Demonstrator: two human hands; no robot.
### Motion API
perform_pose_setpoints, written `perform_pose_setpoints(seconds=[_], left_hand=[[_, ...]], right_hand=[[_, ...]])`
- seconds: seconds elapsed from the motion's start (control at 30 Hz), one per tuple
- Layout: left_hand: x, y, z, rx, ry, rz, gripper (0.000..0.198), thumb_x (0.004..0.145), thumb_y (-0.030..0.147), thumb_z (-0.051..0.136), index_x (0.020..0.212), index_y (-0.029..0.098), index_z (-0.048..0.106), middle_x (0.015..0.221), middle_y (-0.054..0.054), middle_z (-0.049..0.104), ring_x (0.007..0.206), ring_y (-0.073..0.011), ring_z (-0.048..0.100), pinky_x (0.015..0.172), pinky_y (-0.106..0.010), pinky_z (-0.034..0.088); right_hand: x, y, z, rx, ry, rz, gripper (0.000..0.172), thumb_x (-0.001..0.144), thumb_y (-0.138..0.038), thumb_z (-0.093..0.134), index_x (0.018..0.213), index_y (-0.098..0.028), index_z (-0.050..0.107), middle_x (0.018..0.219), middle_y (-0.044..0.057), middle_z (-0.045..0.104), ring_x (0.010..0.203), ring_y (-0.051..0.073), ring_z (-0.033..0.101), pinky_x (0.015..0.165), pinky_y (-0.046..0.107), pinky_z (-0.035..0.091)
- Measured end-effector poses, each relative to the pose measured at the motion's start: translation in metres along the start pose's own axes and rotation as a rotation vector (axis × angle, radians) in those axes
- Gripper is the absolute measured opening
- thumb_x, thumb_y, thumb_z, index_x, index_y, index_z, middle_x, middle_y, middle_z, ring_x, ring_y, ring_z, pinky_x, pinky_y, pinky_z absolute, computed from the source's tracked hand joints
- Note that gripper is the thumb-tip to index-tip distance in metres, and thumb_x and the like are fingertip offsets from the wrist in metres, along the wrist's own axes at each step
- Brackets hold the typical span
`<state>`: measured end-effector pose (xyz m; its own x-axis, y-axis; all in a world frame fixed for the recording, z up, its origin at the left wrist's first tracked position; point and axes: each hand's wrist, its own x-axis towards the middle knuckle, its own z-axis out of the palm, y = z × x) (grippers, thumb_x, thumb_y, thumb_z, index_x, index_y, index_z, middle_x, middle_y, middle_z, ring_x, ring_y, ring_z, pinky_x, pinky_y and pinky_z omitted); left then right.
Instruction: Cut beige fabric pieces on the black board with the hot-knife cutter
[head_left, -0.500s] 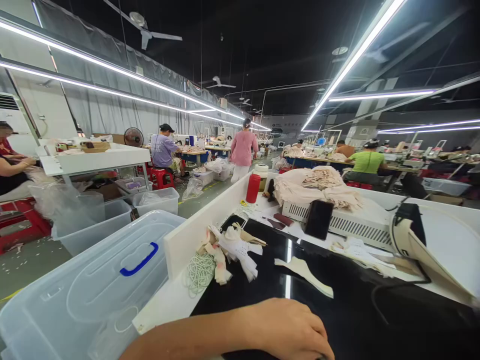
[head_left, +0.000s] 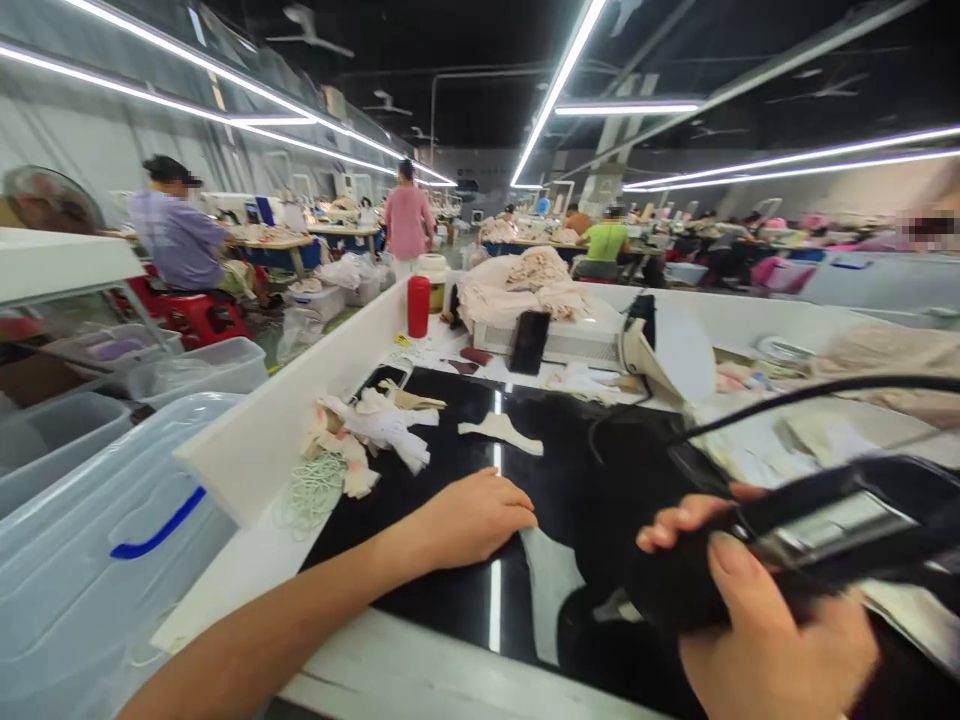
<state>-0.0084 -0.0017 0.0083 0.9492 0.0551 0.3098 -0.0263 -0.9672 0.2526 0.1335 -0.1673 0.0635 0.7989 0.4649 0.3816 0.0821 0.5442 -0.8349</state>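
Note:
My left hand (head_left: 469, 520) is over the black glossy board, fingers curled together at the upper end of a pale cut fabric piece (head_left: 553, 590). That piece lies flat, its lower end near the board's front edge. My right hand (head_left: 772, 610) is wrapped around a black corded tool (head_left: 825, 525) with a silver panel, raised at the right and blurred. A similar pale curved piece (head_left: 502, 432) lies farther up the board. A small pale scrap (head_left: 619, 607) shows beside the tool, which partly hides the board's right side.
White fabric strips (head_left: 386, 425) and a tangle of pale green cord (head_left: 313, 492) lie left. A phone (head_left: 529, 340) leans on a white vented box (head_left: 577, 342) bearing beige fabric. A red bottle (head_left: 418, 306) stands behind. Left is a lidded plastic bin (head_left: 82, 510). Several people work beyond.
The view has turned right and down. My left hand now rests by a pale fabric piece that was not visible before. My right hand has come into view with the black corded tool.

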Motion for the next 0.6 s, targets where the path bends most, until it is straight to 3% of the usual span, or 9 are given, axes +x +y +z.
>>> perform_pose_setpoints(seconds=[0.2,0.37,0.6], left_hand=[[0.000,0.016,-0.003,-0.148,0.010,-0.007,0.023,0.098,0.022,0.062,0.119,0.014,0.069,0.122,-0.011,0.069,0.113,-0.0239,0.064,0.106,-0.038,0.048],[-0.002,0.029,0.002,-0.303,-0.036,-0.016,0.050,0.085,0.038,0.081,0.128,0.019,0.066,0.134,-0.013,0.064,0.123,-0.0288,0.059,0.110,-0.044,0.045],[-0.003,0.032,0.004,-0.342,-0.121,-0.012,0.067,0.081,0.049,0.083,0.137,0.019,0.061,0.142,-0.015,0.059,0.129,-0.0331,0.054,0.115,-0.048,0.039]], right_hand=[[0.001,-0.002,0.010,0.013,0.059,-0.003,0.043,0.074,-0.033,0.086,0.109,-0.025,0.062,0.079,-0.003,0.066,0.066,0.015,0.062,0.061,0.029,0.058],[0.002,0.006,0.014,-0.021,0.006,-0.068,0.039,0.082,-0.031,0.082,0.114,-0.026,0.060,0.083,-0.003,0.066,0.067,0.015,0.063,0.066,0.032,0.056],[0.001,0.017,0.008,-0.052,-0.016,-0.096,0.036,0.085,-0.031,0.080,0.115,-0.026,0.060,0.086,-0.002,0.067,0.068,0.015,0.064,0.066,0.034,0.055]])
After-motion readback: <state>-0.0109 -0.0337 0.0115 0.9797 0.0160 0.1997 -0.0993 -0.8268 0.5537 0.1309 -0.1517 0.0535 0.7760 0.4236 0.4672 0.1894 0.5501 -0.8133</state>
